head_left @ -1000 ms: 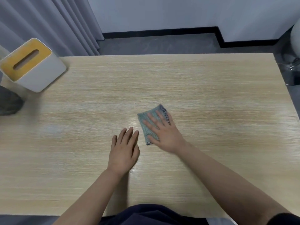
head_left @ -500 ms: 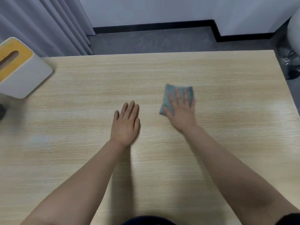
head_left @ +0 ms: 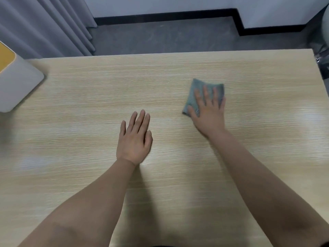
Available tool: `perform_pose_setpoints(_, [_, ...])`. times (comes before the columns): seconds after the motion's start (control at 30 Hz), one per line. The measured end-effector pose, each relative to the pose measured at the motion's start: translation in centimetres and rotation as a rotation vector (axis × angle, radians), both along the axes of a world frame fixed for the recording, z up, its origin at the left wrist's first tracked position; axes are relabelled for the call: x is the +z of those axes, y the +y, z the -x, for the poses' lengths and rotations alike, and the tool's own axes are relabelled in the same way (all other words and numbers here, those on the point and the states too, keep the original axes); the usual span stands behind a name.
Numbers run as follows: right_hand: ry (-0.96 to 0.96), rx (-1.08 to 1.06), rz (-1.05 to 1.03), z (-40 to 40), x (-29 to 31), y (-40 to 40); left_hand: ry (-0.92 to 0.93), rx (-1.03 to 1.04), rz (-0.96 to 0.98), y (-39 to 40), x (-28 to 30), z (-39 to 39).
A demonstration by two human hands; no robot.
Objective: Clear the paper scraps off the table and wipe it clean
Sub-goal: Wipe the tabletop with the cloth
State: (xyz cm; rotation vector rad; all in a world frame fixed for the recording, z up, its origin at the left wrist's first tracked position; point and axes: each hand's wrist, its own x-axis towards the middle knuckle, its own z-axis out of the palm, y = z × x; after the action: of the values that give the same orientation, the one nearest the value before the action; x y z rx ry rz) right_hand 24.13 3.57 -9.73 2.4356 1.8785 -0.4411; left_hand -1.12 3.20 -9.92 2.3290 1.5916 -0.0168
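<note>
The right hand (head_left: 209, 113) presses flat, fingers spread, on the cloth (head_left: 197, 93), right of the table's (head_left: 89, 82) middle. The left hand (head_left: 134, 139) lies flat beside it, holding nothing. No scraps show; unwiped table lies further right.

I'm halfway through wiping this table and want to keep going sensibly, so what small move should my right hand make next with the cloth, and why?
Probably slide the cloth on toward the table's right edge. The right hand presses it flat with straight fingers right of centre, and bare wood lies beyond it on that side. The left hand rests flat near the middle, bracing. No paper scraps show.
</note>
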Motion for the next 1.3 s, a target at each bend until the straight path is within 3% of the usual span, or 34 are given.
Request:
perform_pose_setpoints(0.13, [0.023,0.407,-0.013,5.1,-0.2,-1.9,-0.007,-0.005,-0.006,0.1,0.0,0.1])
perform_pose_setpoints(0.2, [0.034,0.514,-0.014,5.0,-0.3,-1.8,-0.007,-0.006,-0.008,0.1,0.0,0.1])
perform_pose_setpoints(0.27, [0.036,0.485,-0.031,3.3,-0.3,-0.7,-0.011,-0.001,-0.003,0.1,0.0,0.1])
perform_pose_setpoints(0.5, [0.009,0.026,-0.028,0.6,-0.2,3.4,-0.036,0.01,0.001,0.2,0.1,0.2])
perform_pose_setpoints(0.57, [0.0,0.084,-0.039,2.8,-0.4,3.1,-0.035,0.005,0.0,0.2,0.2,0.2])
perform_pose_setpoints(0.73, [0.014,0.482,-0.017,4.7,-0.2,2.7,-0.035,0.004,-0.004,0.4,0.1,0.2])
perform_pose_setpoints(0.8, [0.022,0.452,-0.021,3.0,-0.1,3.8,-0.037,0.005,-0.008,0.4,0.1,0.2])
perform_pose_setpoints(0.97, [0.031,0.122,-0.05,1.2,-0.4,6.5,-0.034,0.0,-0.02,0.3,0.1,0.2])
perform_pose_setpoints(1.07, [-0.003,0.105,-0.055,3.0,-0.4,6.1,-0.059,0.014,-0.038,0.4,0.2,0.1])
perform_pose_setpoints(1.23, [0.018,0.495,-0.036,4.9,-0.5,3.3,-0.187,0.077,-0.165,2.0,1.1,-0.4])
perform_pose_setpoints(1.3, [0.06,0.561,-0.027,3.4,-0.2,4.1,-0.191,0.071,-0.213,3.8,1.2,-0.8])
